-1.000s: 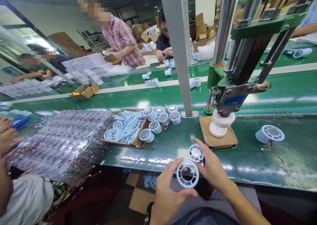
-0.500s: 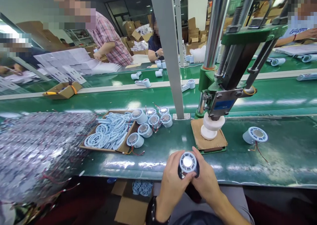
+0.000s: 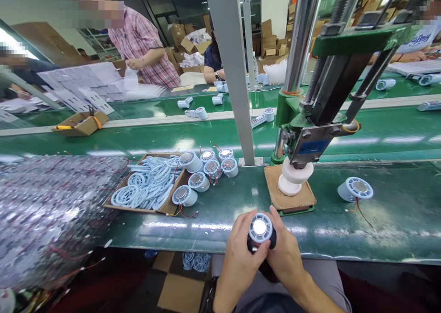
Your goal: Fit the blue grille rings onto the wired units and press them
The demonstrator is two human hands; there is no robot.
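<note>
The left hand [image 3: 239, 251] and right hand [image 3: 285, 253] are gripping a round unit [image 3: 259, 227] between them, fingers curled closely about its sides, at the near edge of the counter [image 3: 330, 239]. A pale-blue slotted ring [image 3: 251, 229] is sitting on its upper face, apparently fitted; how firmly cannot be told. Seven similar ring-topped units [image 3: 199, 181] are standing beside the cardboard box [image 3: 181, 180], where many loose rings [image 3: 148, 184] are lying unused. A lone ring-topped unit [image 3: 354, 190] is standing right of the press [image 3: 312, 140].
</note>
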